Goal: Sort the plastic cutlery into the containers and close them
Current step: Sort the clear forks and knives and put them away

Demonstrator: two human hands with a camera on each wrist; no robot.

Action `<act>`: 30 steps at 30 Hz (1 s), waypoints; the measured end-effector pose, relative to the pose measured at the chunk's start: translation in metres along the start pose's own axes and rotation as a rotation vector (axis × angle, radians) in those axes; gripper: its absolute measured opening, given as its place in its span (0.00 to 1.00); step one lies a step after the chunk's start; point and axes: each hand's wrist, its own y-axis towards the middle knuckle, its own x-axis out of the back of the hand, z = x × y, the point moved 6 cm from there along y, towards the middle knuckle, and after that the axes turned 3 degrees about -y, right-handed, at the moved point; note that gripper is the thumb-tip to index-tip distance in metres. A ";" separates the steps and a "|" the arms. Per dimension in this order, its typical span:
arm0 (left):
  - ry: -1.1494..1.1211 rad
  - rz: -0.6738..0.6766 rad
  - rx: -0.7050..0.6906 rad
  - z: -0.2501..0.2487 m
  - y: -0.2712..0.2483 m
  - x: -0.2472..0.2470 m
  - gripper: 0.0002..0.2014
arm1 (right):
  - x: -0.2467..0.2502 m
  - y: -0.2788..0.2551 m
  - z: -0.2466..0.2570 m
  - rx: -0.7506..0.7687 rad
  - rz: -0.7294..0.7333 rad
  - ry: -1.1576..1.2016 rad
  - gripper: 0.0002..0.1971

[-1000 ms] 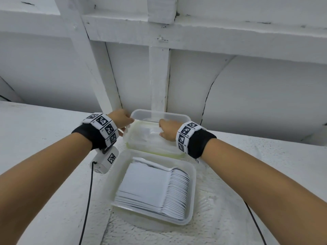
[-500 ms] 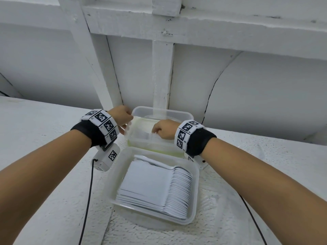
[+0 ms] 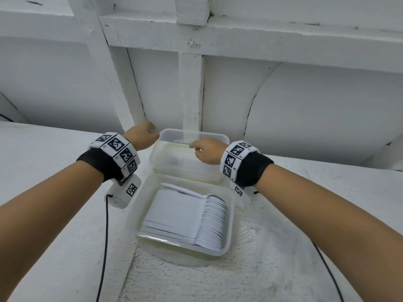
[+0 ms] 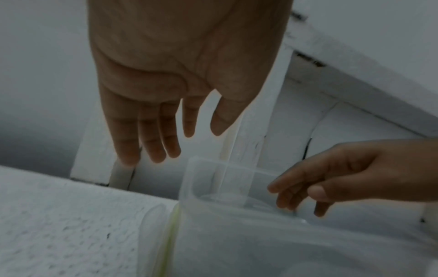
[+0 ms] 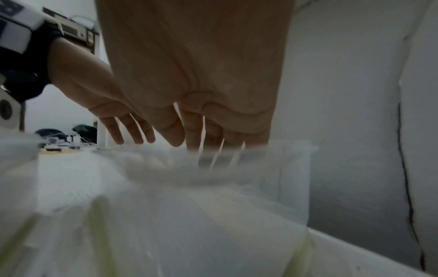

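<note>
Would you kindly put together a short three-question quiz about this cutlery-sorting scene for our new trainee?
1. True or false: the near container of stacked white cutlery has its lid on.
2. Which hand reaches over the far container? A) left hand B) right hand
3. Fill in: in the left wrist view, the left hand's fingers are ____ and hold nothing.

Key:
1. False; it is open on top.
2. B; the left hand is beside its left corner.
3. Straight.
</note>
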 end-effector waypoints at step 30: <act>0.462 0.431 -0.510 -0.094 -0.269 -0.234 0.24 | -0.125 -0.315 -0.088 -0.182 -0.027 0.050 0.19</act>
